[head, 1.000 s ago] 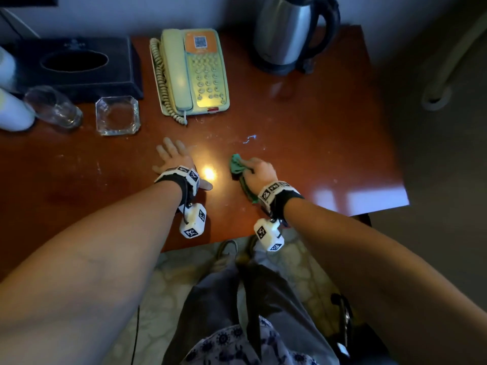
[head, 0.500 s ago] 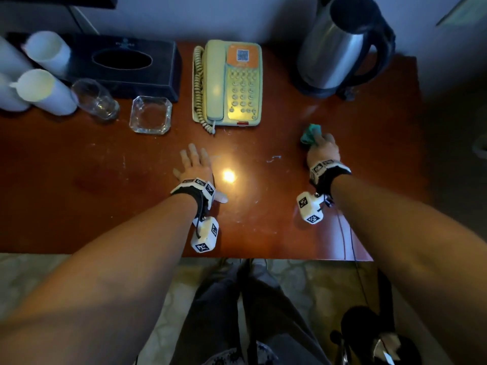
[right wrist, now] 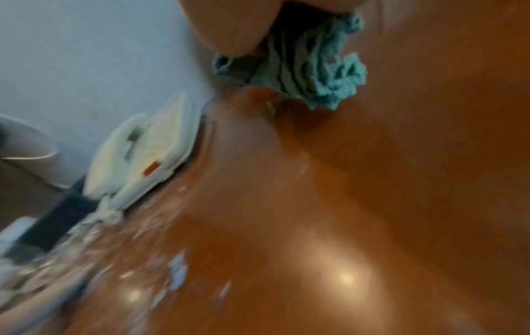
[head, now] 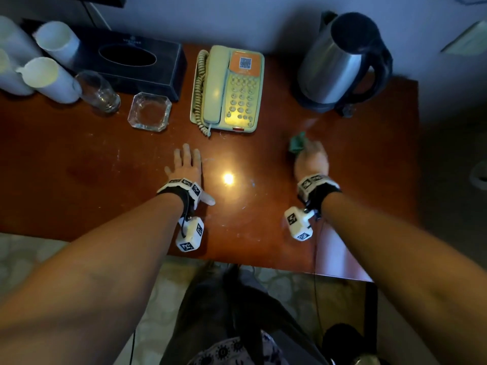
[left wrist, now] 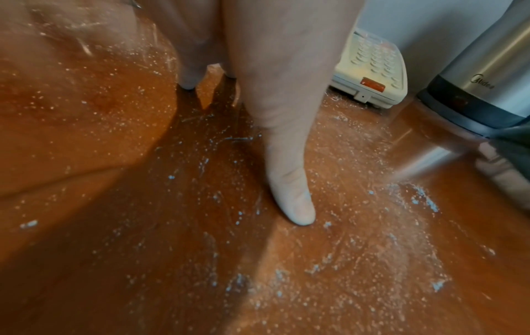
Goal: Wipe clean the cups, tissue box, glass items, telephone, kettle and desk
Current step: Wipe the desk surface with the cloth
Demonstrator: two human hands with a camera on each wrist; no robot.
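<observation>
My right hand [head: 309, 156] grips a bunched teal cloth [head: 297, 142] and presses it on the reddish wooden desk [head: 79, 164], right of the cream telephone [head: 228, 88] and in front of the steel kettle [head: 340, 61]. The cloth [right wrist: 309, 68] bulges out under the fingers in the right wrist view. My left hand [head: 185, 164] lies flat on the desk with straight fingers, below the telephone; its thumb [left wrist: 289, 188] rests among white dust specks. At the back left stand white cups [head: 50, 77], a clear glass [head: 97, 92], a glass ashtray [head: 149, 111] and a dark tissue box [head: 129, 67].
The desk's front edge [head: 237, 259] runs just behind my wrists, with patterned floor and my legs below. A wall lies right behind the desk. White dust streaks [left wrist: 373, 260] cover the middle of the desk. The kettle base [left wrist: 473, 106] stands close on the right.
My right hand swept the cloth from the desk's middle out to the right and up toward the kettle, and has now come slightly back. The left hand stayed flat in place.
</observation>
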